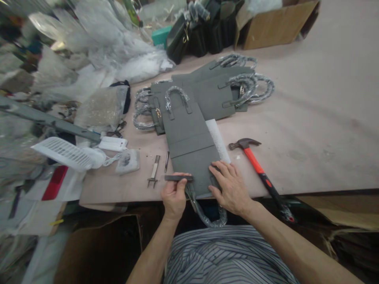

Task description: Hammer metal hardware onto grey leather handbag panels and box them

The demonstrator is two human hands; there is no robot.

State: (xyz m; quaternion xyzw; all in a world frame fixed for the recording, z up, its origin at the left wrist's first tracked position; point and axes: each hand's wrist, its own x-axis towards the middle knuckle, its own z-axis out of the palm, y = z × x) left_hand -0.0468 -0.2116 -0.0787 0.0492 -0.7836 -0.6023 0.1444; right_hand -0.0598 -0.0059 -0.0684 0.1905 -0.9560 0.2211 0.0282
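Note:
A long grey-green panel lies at the table's front edge, with a plastic-wrapped handle at each end. The near handle hangs over the edge. My left hand is closed around a short dark bar, held level over the panel's left edge. My right hand rests on the panel's lower right with its fingers spread. Under the panel's right side shows a white slab. A hammer with an orange and black handle lies to the right.
More grey panels with wrapped handles lie behind. A pronged metal tool and a thin rod sit at left, near a white fan. Dark bags, a cardboard box and plastic wrapping stand farther back.

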